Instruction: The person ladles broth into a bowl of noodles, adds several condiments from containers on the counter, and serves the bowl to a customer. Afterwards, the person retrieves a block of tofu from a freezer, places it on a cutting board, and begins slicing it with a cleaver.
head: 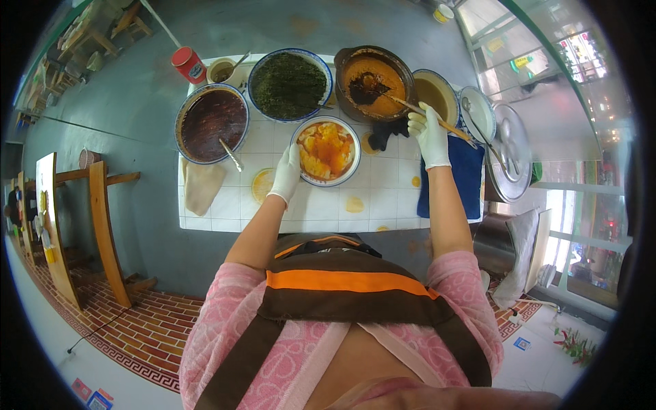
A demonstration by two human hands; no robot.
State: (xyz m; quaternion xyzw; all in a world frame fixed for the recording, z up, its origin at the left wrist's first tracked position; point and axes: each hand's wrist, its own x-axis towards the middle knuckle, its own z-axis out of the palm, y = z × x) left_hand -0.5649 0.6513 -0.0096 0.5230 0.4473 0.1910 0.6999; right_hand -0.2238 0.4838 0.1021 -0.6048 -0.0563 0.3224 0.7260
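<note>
My left hand (pixel 287 174), in a white glove, grips the left rim of a white bowl (pixel 328 182). Pale soft curds under orange-red sauce fill this bowl. My right hand (pixel 430 137), also gloved, is closed around the wooden handle of a long utensil (pixel 455 132). Its far end reaches into a brown clay pot (pixel 340 95) of orange-brown paste with a dark patch; the tip is hard to make out. Behind the white bowl stands a blue-rimmed basin (pixel 252 95) of chopped dark greens (pixel 289 84). Left of it, another basin (pixel 179 128) holds dark red sauce and a metal spoon (pixel 230 154).
Right of the pot are a bowl of brownish liquid (pixel 435 97), a bowl with a ladle (pixel 476 105) and a large lidded metal pot (pixel 512 128). Blue cloth (pixel 451 189) and beige cloth (pixel 202 187) lie on the tiled-pattern tabletop (pixel 318 212). A red canister (pixel 189 65) stands back left.
</note>
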